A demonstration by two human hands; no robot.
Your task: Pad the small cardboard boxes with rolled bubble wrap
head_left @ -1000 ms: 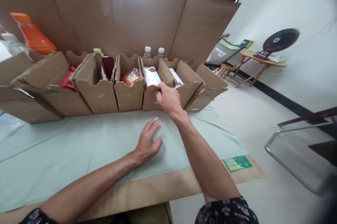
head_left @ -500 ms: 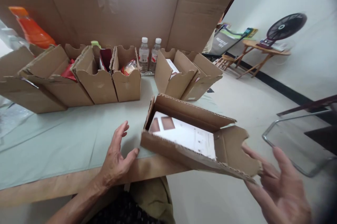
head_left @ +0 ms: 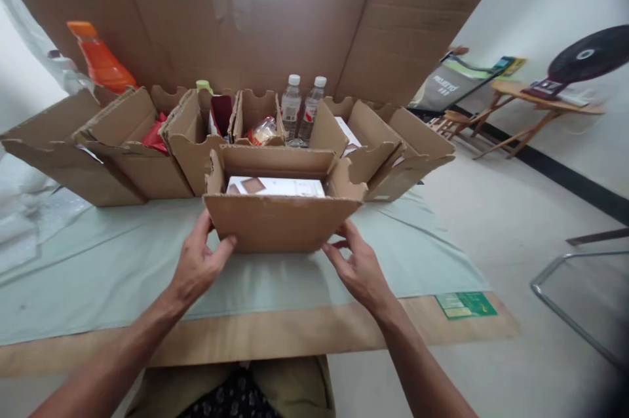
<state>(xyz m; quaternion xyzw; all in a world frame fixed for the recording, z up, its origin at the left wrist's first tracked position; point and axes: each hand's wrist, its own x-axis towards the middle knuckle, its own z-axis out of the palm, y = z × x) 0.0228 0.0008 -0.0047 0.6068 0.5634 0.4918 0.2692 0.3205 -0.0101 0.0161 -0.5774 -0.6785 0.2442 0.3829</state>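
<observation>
A brown cardboard box (head_left: pixel 280 227) with an open top sits crosswise in front of me, close to the row of similar boxes. Inside it lies a white carton (head_left: pixel 289 187) with brown squares printed on its left part. My left hand (head_left: pixel 200 261) grips the lower left end of the cardboard box, thumb on the near side. At the lower right end, my right hand (head_left: pixel 356 264) holds it the same way. The far fingers of both hands are partly hidden behind the box.
Several cardboard boxes (head_left: pixel 181 149) stand in a row behind, holding packets and cartons. Two water bottles (head_left: pixel 291 103) and an orange bottle (head_left: pixel 101 61) stand among them. A tall cardboard panel (head_left: pixel 285 25) backs the table (head_left: pixel 275 336). A green card (head_left: pixel 466 304) lies at the front right edge.
The cardboard box has moved left and turned crosswise, from tilted over the table's right edge to in front of the row. My left hand has closed on its left end.
</observation>
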